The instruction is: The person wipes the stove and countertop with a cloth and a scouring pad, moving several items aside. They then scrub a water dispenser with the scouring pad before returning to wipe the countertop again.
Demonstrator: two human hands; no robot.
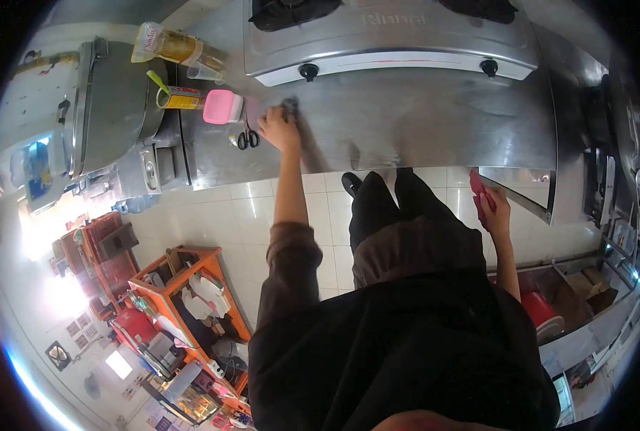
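Note:
My left hand (pixel 280 129) is on the steel counter (pixel 406 115), fingers bent around the edge of a small dark grey wad (pixel 290 107) that looks like a scouring pad. Just left of that hand lie black-handled scissors (pixel 248 138). A white box with a pink lid (pixel 219 106) stands beyond them. Off the counter's front edge, low at my side, my right hand (pixel 497 212) is closed on a crumpled red cloth (pixel 477 188).
A gas stove (pixel 392 43) with two black knobs stands at the counter's back. On the left are a yellow-labelled can (pixel 180 98), a clear cup (pixel 203 72) and a bag of brownish contents (pixel 173 45). An orange shelf (pixel 183 287) stands behind on the tiled floor.

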